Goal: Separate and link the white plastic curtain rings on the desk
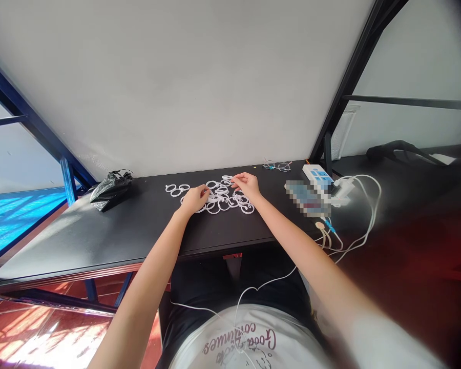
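Note:
A loose heap of white plastic rings [213, 207] lies on the black table between my hands. They look like curtain rings with small eyelets. My left hand [194, 199] rests at the heap's left side, fingers curled and closed; whatever is in them is hidden. At the heap's far right, my right hand [247, 184] has thumb and fingers pinched at the edge of a white ring [227, 178]. Just left of my left hand, several more rings [175, 190] lie apart from the heap.
A crumpled black plastic bag [112, 189] sits on the table [146, 225] at left. Eyeglasses [277, 166] lie near the wall. To the right are a blurred-out phone-like object [308, 198], a white power strip [317, 177] and white cables [373, 215]. A cable also crosses my lap.

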`<action>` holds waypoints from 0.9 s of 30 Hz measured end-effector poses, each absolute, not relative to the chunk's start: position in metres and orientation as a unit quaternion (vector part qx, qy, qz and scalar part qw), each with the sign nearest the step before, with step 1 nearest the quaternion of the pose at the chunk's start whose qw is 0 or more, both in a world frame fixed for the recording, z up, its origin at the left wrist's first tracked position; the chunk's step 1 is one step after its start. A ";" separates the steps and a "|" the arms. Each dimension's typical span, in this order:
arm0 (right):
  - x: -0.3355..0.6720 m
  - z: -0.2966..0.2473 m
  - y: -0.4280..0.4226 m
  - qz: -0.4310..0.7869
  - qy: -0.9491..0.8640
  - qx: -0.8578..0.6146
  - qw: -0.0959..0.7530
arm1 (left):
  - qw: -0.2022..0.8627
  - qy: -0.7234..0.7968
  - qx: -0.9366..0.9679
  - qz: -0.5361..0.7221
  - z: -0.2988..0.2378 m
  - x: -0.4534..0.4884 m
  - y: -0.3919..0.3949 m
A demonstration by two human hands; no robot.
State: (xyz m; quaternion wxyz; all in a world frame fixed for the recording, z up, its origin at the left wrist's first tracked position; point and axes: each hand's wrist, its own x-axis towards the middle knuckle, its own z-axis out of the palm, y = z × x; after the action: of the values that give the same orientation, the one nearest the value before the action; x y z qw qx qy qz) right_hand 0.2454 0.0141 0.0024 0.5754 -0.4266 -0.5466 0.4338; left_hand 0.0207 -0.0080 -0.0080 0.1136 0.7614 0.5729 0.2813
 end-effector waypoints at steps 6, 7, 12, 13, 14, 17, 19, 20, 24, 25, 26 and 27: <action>0.245 0.002 0.014 0.435 -0.547 -0.432 0.570 | 0.118 0.579 0.756 0.281 -0.009 0.021 -0.008; 0.245 0.002 0.014 0.436 -0.549 -0.431 0.568 | 0.119 0.579 0.756 0.281 -0.009 0.021 -0.007; 0.245 0.000 0.016 0.439 -0.555 -0.425 0.564 | 0.110 0.573 0.758 0.292 -0.010 0.022 -0.007; 0.245 0.000 0.016 0.440 -0.555 -0.425 0.564 | 0.107 0.571 0.758 0.297 -0.009 0.022 -0.007; 0.245 0.000 0.016 0.440 -0.555 -0.425 0.563 | 0.103 0.569 0.758 0.302 -0.009 0.022 -0.008; 0.244 0.002 0.013 0.447 -0.552 -0.424 0.562 | 0.101 0.565 0.756 0.315 -0.007 0.024 -0.010; 0.244 0.004 0.012 0.456 -0.549 -0.420 0.560 | 0.105 0.565 0.755 0.315 -0.006 0.025 -0.011; 0.243 0.005 0.011 0.460 -0.549 -0.418 0.559 | 0.106 0.566 0.756 0.313 -0.005 0.025 -0.012; 0.243 0.005 0.010 0.465 -0.565 -0.405 0.548 | 0.092 0.560 0.751 0.337 -0.002 0.027 -0.014; 0.243 0.005 0.010 0.465 -0.571 -0.402 0.545 | 0.084 0.557 0.746 0.354 0.000 0.028 -0.015; 0.242 0.004 0.010 0.464 -0.577 -0.399 0.542 | 0.077 0.554 0.740 0.373 0.001 0.029 -0.016; 0.242 0.003 0.011 0.462 -0.583 -0.396 0.539 | 0.072 0.551 0.733 0.392 0.003 0.030 -0.017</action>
State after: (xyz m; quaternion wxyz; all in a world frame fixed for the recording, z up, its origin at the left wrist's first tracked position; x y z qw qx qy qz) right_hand 0.2422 0.0108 0.0027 0.5387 -0.3955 -0.5827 0.4624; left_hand 0.0304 -0.0172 0.0031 0.0723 0.7332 0.5509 0.3920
